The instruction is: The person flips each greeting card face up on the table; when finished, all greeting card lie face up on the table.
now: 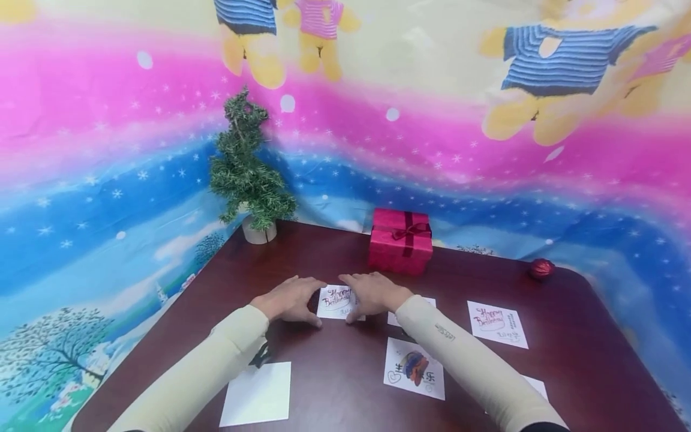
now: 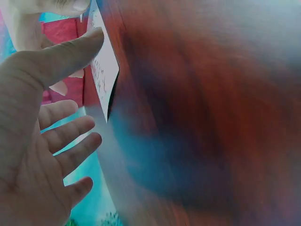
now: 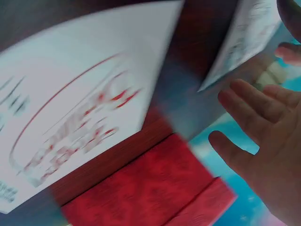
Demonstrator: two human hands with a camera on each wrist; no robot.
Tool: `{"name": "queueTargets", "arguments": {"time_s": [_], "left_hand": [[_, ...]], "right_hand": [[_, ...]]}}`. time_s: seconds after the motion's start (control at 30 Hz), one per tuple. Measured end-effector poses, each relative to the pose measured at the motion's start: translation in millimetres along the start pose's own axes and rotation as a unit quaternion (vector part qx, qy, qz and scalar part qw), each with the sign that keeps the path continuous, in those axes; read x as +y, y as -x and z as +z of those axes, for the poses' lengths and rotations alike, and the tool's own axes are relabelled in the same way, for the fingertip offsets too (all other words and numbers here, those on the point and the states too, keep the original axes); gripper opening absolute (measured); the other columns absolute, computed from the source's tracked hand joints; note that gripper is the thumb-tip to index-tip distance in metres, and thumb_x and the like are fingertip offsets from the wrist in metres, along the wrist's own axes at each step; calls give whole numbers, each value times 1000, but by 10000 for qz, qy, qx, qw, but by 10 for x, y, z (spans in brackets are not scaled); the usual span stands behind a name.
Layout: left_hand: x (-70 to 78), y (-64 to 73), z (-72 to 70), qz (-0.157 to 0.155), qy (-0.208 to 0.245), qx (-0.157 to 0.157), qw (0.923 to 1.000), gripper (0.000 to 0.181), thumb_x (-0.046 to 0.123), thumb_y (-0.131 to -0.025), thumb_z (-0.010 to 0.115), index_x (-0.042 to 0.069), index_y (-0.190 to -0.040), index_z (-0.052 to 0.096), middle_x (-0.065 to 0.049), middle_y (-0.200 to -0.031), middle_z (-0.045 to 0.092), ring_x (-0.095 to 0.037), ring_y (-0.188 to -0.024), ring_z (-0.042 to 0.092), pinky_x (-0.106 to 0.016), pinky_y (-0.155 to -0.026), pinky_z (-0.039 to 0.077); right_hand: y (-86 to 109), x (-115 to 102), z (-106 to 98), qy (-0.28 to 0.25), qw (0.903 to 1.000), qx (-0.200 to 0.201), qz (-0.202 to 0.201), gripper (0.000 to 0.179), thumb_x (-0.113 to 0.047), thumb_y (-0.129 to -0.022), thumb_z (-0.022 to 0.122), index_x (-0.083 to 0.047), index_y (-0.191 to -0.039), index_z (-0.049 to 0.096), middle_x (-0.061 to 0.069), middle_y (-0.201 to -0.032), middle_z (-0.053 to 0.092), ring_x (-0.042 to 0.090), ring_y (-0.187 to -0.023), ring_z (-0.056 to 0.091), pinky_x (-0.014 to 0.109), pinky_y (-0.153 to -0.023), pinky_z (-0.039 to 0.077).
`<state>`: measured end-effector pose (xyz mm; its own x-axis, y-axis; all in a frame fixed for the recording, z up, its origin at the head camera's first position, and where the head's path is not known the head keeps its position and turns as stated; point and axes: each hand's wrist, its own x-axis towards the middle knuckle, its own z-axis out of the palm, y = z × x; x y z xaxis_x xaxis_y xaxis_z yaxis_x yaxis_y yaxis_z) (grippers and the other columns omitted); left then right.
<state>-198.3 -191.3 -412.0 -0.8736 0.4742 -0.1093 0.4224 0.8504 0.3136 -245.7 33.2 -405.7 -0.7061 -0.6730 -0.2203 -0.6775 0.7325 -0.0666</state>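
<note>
A white card (image 1: 336, 304) with red "Happy Birthday" lettering lies on the dark wooden table between the two hands. My left hand (image 1: 291, 300) is at its left side, fingers spread and fairly straight. In the left wrist view the thumb (image 2: 77, 54) overlaps the card's face (image 2: 107, 70); whether it touches cannot be told. On the other side, my right hand (image 1: 376, 294) reaches over the card's right edge and hides part of it. Its fingers (image 3: 254, 106) are extended in the right wrist view, apart from the card (image 3: 247, 40). Neither hand visibly grips anything.
Under the right forearm lies a partly hidden card (image 1: 396, 318). Nearby are a card with a colourful drawing (image 1: 414, 367), another lettered card (image 1: 496, 324) and a plain white card (image 1: 256, 393). Behind stand a red gift box (image 1: 396, 259), a small potted tree (image 1: 245, 162) and a red ball (image 1: 541, 269).
</note>
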Motion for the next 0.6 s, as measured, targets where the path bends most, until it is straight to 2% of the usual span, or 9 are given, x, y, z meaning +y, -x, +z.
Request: {"name": "queueTargets", "arguments": {"time_s": [0.1,0.3,0.43,0.6], "left_hand": [[-39,186,-40,-114,-111,80,9998,85,49,-77,83,8,-145,51,-8,-141,55,-27,-133,48,-55,-115,24],[-92,595,-84,-317,-167,48,9993,87,53,-79,80,7,-146,51,-11,-146,51,-31,-137,43,-57,-116,21],[-90,889,-55,-396,-62,55,9992,90,55,-77,80,6,-146,51,-12,-146,51,-31,-137,44,-62,-114,21],[-52,1281,46,-430,-260,71,9987,96,62,-71,80,1,-141,54,-16,-143,53,-36,-133,48,-66,-110,25]], "right_hand": [[29,-125,-49,-59,9995,213,-244,99,-59,-74,81,-14,-153,41,7,-143,55,24,-130,52,47,-108,38],[121,-526,-92,487,9953,398,-738,98,-67,-77,74,-13,-153,42,6,-143,56,24,-132,52,45,-109,38],[195,-810,-48,812,9900,420,-1071,97,-73,-78,69,-14,-152,44,2,-142,56,22,-130,53,43,-108,40],[284,-1135,77,1084,9805,479,-1567,98,-79,-76,65,-16,-149,46,-2,-139,58,17,-125,56,37,-103,43]]}}
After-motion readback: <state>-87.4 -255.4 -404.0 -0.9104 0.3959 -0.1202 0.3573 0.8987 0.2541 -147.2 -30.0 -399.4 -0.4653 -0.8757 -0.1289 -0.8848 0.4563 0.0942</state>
